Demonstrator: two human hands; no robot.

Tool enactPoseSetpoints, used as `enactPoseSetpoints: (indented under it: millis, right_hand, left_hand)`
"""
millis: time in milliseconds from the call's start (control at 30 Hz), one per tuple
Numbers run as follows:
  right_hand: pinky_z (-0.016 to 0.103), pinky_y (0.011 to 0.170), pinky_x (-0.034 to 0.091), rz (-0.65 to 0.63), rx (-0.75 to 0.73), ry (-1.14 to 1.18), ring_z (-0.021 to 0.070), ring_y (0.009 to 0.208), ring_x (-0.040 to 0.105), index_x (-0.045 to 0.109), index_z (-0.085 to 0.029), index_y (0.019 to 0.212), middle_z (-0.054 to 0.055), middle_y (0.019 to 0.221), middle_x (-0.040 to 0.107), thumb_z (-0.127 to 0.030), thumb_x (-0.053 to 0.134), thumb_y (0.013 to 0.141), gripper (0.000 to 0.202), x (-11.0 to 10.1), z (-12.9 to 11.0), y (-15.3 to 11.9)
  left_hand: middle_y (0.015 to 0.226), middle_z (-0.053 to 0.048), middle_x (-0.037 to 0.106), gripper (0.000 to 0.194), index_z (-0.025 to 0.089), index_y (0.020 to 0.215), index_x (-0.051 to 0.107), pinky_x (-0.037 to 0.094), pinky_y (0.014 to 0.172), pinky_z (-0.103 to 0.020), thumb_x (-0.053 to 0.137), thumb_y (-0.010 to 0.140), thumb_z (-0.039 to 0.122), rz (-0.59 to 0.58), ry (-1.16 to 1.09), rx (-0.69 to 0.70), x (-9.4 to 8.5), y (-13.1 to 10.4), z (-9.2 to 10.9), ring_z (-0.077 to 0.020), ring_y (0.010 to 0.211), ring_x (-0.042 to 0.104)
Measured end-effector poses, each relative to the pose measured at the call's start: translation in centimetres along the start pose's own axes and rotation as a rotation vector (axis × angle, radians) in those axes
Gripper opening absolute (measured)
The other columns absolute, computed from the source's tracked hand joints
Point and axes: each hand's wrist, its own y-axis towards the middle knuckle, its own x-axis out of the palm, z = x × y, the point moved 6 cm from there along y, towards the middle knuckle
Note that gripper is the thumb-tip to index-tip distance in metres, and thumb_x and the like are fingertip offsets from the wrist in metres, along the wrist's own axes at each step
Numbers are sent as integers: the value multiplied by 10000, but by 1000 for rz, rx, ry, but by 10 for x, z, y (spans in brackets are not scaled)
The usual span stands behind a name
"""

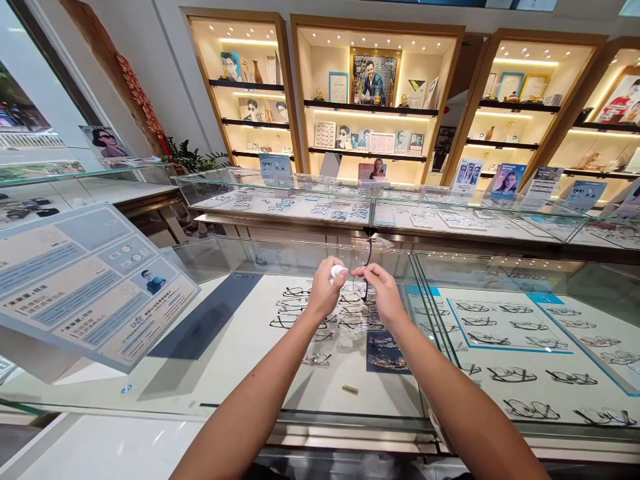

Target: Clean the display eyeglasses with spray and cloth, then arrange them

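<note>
My left hand (326, 288) is closed around a small white bottle (339, 271), which pokes out past the thumb. A pair of eyeglasses (369, 253) with a dark frame and clear lenses is held upright in my right hand (384, 288), its fingers pinching one side. The bottle is close to the lower lens, and I cannot tell whether they touch. Both hands are above the glass display case (240, 393). Below them, rows of eyeglasses (293, 310) lie inside the case, partly hidden by my hands and forearms.
A tilted light-blue printed board (100, 287) stands at the left. A small gold piece (350, 389) lies near the front. To the right, another case holds spectacle frames (513, 375). Behind are more glass counters (300, 203) and lit wall shelves (373, 107).
</note>
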Motion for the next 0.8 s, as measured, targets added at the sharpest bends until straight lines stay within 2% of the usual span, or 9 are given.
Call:
enactPoseSetpoints:
  millis: [100,233,300,367,467,533,667,733,800]
  right_hand:
    - [374,978,453,45,21,63,248,1036,643,732,-263,850,28,1021,775,-446,662,945,218,-7,3,3]
    - [366,958,464,38,42,113,239,1009,649,743,-262,863,22,1031,781,-435,663,939,205,-6,2,2]
    - [374,981,468,41,42,124,242,1028,656,734,-262,858,21,1032,784,-436,667,933,201,-5,-1,2]
    - [387,1003,472,58,51,112,250,1060,659,718,-263,850,26,1035,787,-453,664,926,212,-6,-3,3]
    - [396,994,488,82,83,98,259,1084,664,693,-266,842,38,1037,790,-497,668,903,240,-11,-3,5]
    - [392,983,497,81,98,117,259,1089,668,686,-267,844,43,1041,789,-511,681,888,247,-14,-1,6]
    - [372,957,502,69,113,204,246,1066,668,718,-258,867,51,1056,785,-488,701,891,232,-21,5,9]
    - [364,918,508,68,129,248,239,1028,668,728,-251,867,55,1061,783,-480,715,889,230,-23,8,11]
    - [357,885,512,70,143,280,234,998,668,728,-248,864,58,1058,785,-475,728,880,227,-24,10,12]
  left_hand:
    - [870,-28,583,464,228,874,555,400,810,-370,486,969,677,-52,79,65,6,-2,7,-234,870,523]
    - [862,-29,589,449,231,867,555,392,811,-374,493,966,665,-128,129,111,15,-4,8,-240,867,517]
    - [875,-35,595,446,229,879,564,399,815,-371,487,968,660,-116,99,99,14,-3,5,-241,875,526]
    - [886,-37,595,445,226,898,564,409,805,-361,476,973,656,-52,56,54,5,0,-3,-237,864,535]
    - [906,-34,591,395,222,961,554,424,787,-342,527,963,616,139,49,-36,-20,9,-22,-223,839,541]
    - [949,-35,601,317,222,1018,543,441,841,-350,608,934,521,345,118,-124,-47,15,-39,-225,873,555]
    - [1083,-48,653,193,242,1095,498,413,1064,-440,592,945,317,806,259,-471,-107,10,-86,-251,1043,607]
    - [1160,-58,670,175,248,1126,494,392,1119,-482,564,969,278,940,288,-625,-128,3,-107,-260,1126,623]
    - [1207,-70,677,179,243,1134,513,363,1154,-520,562,962,230,995,315,-705,-141,-1,-121,-274,1192,625]
